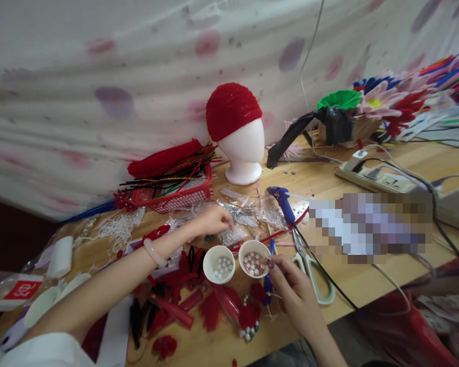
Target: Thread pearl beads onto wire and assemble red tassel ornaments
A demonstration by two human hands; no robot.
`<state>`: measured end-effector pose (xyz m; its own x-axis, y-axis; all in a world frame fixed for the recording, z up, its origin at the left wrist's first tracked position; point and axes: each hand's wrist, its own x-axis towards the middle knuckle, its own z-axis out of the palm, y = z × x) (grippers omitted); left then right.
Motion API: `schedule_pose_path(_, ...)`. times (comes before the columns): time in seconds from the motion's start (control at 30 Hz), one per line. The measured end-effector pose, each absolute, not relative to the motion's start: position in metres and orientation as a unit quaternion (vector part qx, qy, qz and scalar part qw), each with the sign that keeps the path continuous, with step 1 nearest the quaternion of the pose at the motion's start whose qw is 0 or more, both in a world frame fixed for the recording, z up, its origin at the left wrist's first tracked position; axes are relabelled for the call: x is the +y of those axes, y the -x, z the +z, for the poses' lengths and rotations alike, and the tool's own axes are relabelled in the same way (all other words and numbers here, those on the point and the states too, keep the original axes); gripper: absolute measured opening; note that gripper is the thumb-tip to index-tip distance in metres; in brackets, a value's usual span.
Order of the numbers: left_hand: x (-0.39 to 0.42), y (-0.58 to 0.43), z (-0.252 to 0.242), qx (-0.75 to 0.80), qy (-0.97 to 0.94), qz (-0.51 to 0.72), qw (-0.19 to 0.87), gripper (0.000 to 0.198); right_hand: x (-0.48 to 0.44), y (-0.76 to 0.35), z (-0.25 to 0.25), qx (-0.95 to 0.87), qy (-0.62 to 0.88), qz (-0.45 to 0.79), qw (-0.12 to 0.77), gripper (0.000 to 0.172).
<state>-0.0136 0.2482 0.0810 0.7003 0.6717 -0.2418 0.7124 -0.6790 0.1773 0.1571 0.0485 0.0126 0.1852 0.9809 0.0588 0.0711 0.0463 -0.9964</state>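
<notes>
My left hand (215, 220), with a pale bangle (155, 253) at the wrist, reaches over clear bags of small beads (231, 237). Its fingers are curled together; what they hold, if anything, is hidden. My right hand (292, 280) is beside the right paper cup (255, 245), thumb and fingertips pinched by its rim on something too small to name. Pink and white pearl beads (253, 263) lie in that cup. Touching it on the left, a second paper cup (208, 263) contains white pearl beads (222, 268). A red flower piece with hanging beads (249, 318) lies below.
A white foam head (244, 153) wearing a red cap (233, 109) stands at the back, beside a red basket (171, 201) of stems. A blue glue gun (282, 201), scissors (315, 278) and a power strip (382, 178) with cables lie right. Red clips and petals crowd the front.
</notes>
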Motion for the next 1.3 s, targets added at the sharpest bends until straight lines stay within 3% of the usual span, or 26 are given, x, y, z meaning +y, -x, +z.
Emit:
schedule_pose_path(0.23,0.232,0.011,0.087,0.390,-0.917,-0.070,0.046,0.026,0.048,-0.156,0.019,-0.503,0.559,0.396,0.527,0.032)
schedule_pose_path(0.5,0.233,0.009,0.076,0.363,-0.919,-0.115,0.102,0.015,0.051,-0.156,0.021,-0.499,0.554,0.390,0.540,0.030)
schedule_pose_path(0.57,0.234,0.010,0.076,0.370,-0.915,-0.114,0.115,0.023,0.052,-0.155,0.019,-0.486,0.549,0.402,0.548,0.030)
schedule_pose_path(0.63,0.235,0.013,0.077,0.376,-0.911,-0.103,0.132,0.030,0.053,-0.155,0.018,-0.474,0.547,0.410,0.555,0.031)
schedule_pose_path(0.77,0.236,0.024,0.090,0.386,-0.902,-0.056,0.186,0.013,0.050,-0.155,0.025,-0.462,0.553,0.388,0.574,0.034)
schedule_pose_path(0.87,0.237,0.034,0.106,0.389,-0.886,-0.019,0.253,0.017,0.042,-0.152,0.039,-0.450,0.550,0.371,0.597,0.033)
schedule_pose_path(1.13,0.211,0.065,0.154,0.442,-0.812,0.207,0.320,0.008,0.026,-0.130,0.071,-0.494,0.513,0.361,0.602,0.032)
schedule_pose_path(1.23,0.163,0.075,0.155,0.448,-0.760,0.311,0.354,0.018,0.021,-0.117,0.080,-0.530,0.484,0.372,0.589,0.030)
schedule_pose_path(1.3,0.124,0.075,0.143,0.417,-0.593,0.453,0.519,0.028,0.019,-0.108,0.084,-0.562,0.451,0.385,0.576,0.025)
